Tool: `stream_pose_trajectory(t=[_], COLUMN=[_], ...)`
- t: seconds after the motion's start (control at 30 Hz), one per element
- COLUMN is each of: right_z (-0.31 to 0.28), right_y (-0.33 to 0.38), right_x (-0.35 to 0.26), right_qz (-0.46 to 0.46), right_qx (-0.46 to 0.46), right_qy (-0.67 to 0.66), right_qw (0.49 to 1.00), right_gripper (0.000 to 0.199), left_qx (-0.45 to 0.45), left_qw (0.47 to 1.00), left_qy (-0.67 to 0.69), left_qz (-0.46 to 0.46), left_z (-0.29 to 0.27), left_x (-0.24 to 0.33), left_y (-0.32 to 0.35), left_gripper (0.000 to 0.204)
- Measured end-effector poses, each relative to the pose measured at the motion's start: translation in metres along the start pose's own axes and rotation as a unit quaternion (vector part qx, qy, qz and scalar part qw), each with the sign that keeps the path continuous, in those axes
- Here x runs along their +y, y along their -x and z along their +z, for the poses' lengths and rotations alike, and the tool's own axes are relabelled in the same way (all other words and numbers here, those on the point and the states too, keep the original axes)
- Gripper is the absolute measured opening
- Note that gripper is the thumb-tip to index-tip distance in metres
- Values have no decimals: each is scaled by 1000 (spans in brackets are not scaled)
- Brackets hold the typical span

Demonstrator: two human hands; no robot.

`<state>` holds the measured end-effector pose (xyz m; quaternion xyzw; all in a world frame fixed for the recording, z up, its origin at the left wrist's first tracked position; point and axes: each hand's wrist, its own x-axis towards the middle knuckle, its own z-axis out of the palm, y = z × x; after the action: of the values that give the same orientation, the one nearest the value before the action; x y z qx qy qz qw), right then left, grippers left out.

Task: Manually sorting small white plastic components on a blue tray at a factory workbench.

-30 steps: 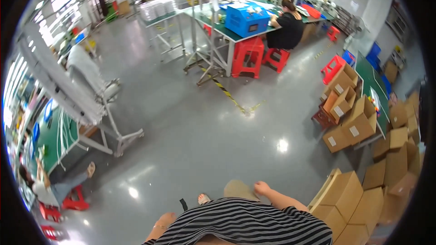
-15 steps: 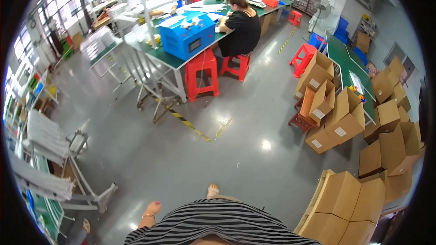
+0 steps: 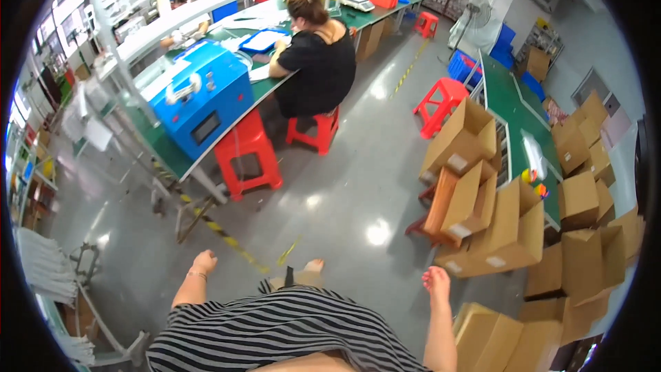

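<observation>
Both hands empty: my left hand (image 3: 204,262) curled loose at lower left, my right hand (image 3: 436,280) open at lower right. Nearest is the open cardboard box (image 3: 513,231) right of center. Looks light, stiff-walled, flaps floppy; I'd grip the side walls, not the flaps.

The one view sat on the person's head, looking steeply down and forward over a striped top (image 3: 275,334) — near at the lower edge — onto a grey floor (image 3: 344,186) that stretched away to a green workbench (image 3: 234,107) far off. Stacked cardboard boxes (image 3: 513,231) curved along the right rim — fisheye bending.
</observation>
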<state>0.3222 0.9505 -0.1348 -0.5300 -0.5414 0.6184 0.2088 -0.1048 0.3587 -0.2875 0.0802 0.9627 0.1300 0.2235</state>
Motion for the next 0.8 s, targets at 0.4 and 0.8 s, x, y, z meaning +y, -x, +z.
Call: stream_pose_trajectory(t=[0.4,0.8], right_z=[-64,207], right_y=[-251,-721], right_x=[-85,-494], right_qz=[148,-446], right_qx=[94,-144], right_qy=[-43,252], right_qw=[984,847], right_gripper=[12,15], left_qx=[-78,-55], left_qw=[854,910], left_qy=[0,74], left_qz=[514,404], left_z=[-62,-174], left_x=[681,905], left_y=[-258,-446], left_gripper=[41,45])
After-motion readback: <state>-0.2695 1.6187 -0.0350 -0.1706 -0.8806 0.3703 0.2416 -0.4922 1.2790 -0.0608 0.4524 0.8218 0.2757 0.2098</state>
